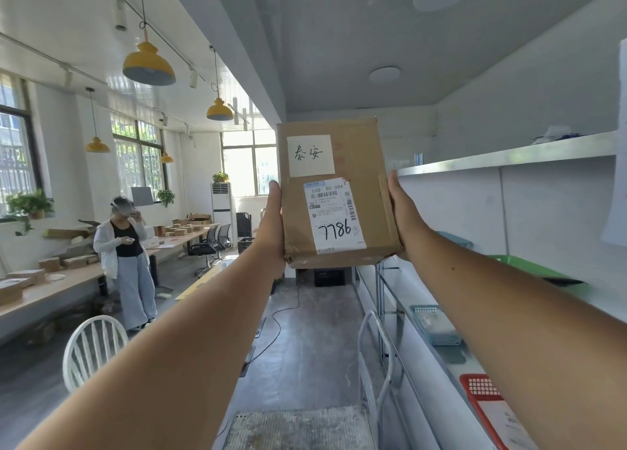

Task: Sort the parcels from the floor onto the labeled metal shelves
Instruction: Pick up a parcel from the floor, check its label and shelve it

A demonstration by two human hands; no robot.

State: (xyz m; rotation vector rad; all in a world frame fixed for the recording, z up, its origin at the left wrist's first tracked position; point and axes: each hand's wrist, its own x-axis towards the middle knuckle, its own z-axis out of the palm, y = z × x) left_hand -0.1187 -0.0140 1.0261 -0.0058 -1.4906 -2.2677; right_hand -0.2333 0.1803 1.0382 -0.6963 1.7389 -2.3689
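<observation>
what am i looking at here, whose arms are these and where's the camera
The camera sits on a person's head, so the two bare arms reaching forward are that person's own. No machine is involved. The left hand and right hand grip opposite sides of a brown cardboard parcel, raised upright. It carries a handwritten white note and a shipping label with "7786" penned on it. White shelves run along the right, holding green, blue and red baskets. Another person stands at the left near long tables.

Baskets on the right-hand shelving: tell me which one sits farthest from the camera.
The green basket, on the shelf just beyond the right forearm. The teal basket sits lower and nearer, and the red basket is nearest, at the bottom right corner.
</observation>
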